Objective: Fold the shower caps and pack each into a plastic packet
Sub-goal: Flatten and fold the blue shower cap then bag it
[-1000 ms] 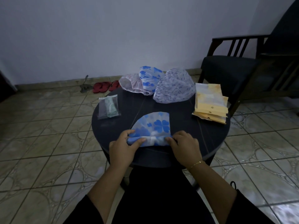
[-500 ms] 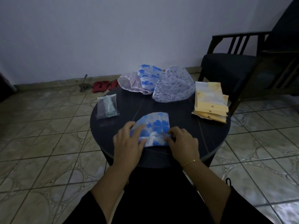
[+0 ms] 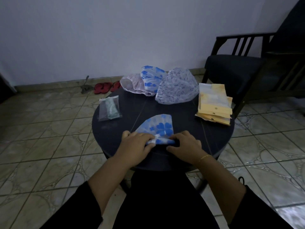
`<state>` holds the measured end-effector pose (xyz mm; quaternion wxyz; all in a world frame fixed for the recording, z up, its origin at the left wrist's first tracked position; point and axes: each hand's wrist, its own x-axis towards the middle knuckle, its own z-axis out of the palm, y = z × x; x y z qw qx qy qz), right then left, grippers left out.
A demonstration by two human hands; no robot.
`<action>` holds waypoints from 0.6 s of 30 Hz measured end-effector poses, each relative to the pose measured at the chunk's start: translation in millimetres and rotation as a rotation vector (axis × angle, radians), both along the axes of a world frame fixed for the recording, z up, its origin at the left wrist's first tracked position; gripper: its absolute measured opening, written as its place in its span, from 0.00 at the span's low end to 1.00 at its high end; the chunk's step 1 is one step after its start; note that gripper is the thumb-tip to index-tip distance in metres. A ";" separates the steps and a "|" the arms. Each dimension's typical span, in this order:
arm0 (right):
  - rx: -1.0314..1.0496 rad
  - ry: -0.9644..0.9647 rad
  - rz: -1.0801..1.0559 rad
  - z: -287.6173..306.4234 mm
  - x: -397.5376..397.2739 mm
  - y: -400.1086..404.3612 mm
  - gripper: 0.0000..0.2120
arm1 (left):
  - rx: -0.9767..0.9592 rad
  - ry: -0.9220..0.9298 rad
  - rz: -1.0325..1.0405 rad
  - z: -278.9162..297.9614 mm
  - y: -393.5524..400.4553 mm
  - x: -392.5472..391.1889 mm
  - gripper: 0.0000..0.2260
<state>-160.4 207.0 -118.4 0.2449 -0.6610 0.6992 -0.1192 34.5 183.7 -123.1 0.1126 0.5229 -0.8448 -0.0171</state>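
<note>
Head view: the blue-flowered shower cap (image 3: pixel 158 128), folded flat at the near side of the round table (image 3: pixel 214 142), is pinched along its near edge by the left hand (image 3: pixel 137 146) and right hand (image 3: pixel 184 145), fingers curled, forearms converging.

hands (image 3: pixel 162 143) — pinching folded blue shower cap (image 3: pixel 158 129) | round table (image 3: pixel 219 134) — near edge

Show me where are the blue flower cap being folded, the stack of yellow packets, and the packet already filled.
blue flower cap (image 3: pixel 158 128), head view, on its flat printed top.
yellow packets (image 3: pixel 212 100), head view, on the top packet's face.
filled packet (image 3: pixel 109 108), head view, on its middle.
</note>
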 end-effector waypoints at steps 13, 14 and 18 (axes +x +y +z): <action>-0.033 -0.100 -0.257 -12.8 8.0 -16.2 0.19 | 0.091 0.057 0.043 8.6 -12.9 -5.2 0.07; -0.015 -0.086 -0.275 -13.9 9.5 -19.0 0.19 | 0.055 0.032 0.056 6.0 -13.8 -5.5 0.08; 0.009 0.009 -0.308 -14.1 12.8 -26.3 0.24 | -0.137 -0.046 0.165 -6.1 -10.9 -9.6 0.10</action>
